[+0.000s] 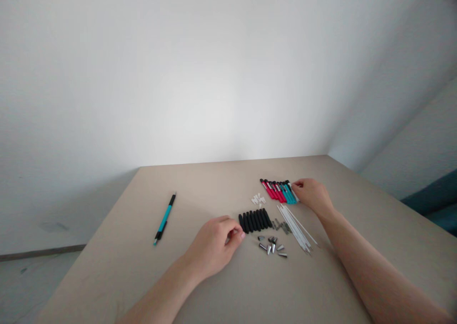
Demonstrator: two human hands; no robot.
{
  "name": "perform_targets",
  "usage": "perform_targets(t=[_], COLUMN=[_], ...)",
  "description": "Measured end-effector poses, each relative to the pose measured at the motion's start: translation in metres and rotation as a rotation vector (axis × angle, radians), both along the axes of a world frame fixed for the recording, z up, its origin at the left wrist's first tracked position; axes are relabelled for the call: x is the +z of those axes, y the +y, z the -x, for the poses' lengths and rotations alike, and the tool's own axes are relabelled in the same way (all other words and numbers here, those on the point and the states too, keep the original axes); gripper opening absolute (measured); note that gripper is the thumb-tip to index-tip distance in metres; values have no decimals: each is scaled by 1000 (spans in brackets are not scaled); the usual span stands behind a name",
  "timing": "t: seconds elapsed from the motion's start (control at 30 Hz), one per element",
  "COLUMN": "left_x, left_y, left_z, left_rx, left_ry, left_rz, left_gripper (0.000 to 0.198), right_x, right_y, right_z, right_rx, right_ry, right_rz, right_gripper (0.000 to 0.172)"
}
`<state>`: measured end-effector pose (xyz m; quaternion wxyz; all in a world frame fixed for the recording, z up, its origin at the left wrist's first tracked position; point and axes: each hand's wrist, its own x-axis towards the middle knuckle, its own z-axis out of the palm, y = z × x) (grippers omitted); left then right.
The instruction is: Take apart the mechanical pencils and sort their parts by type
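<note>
My left hand [218, 243] rests on the table just left of a row of black grips [254, 220], its thumb and index finger curled together at the leftmost one; whether they hold it is unclear. My right hand [310, 193] is at the right end of a row of pen barrels, pink ones [273, 190] on the left and teal ones [288, 192] on the right. Its fingers are closed by a white or clear barrel [295, 192]. Thin white refills [296, 229] lie below that hand. Silver cone tips [273, 246] are scattered below the grips.
A teal and black pen [165, 219] lies alone on the left of the table [200, 186]. Small white pieces [258, 199] sit above the grips, and small springs [282, 226] beside them. A wall stands behind the table; dark blue cloth [435, 200] shows at the far right.
</note>
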<state>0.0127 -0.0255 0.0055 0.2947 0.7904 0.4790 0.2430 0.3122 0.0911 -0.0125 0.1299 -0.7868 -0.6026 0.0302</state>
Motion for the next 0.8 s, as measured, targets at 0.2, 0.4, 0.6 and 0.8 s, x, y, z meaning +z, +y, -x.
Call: perform_targets(t=[0.2, 0.4, 0.6, 0.8], left_x=[-1, -1, 1, 0], left_y=[0, 0, 0, 0], left_z=[1, 1, 1, 1], left_rx=[-4, -2, -6, -13], left_ry=[-9, 2, 13, 23], left_rz=[0, 3, -4, -15], left_gripper=[22, 22, 23, 22], right_x=[-1, 1, 2, -1], right_y=[0, -2, -2, 1], right_z=[2, 3, 4, 1], right_rx=[-5, -8, -9, -22], right_ry=[-8, 5, 13, 23], right_rz=[-4, 9, 16, 17], right_gripper=[33, 30, 29, 30])
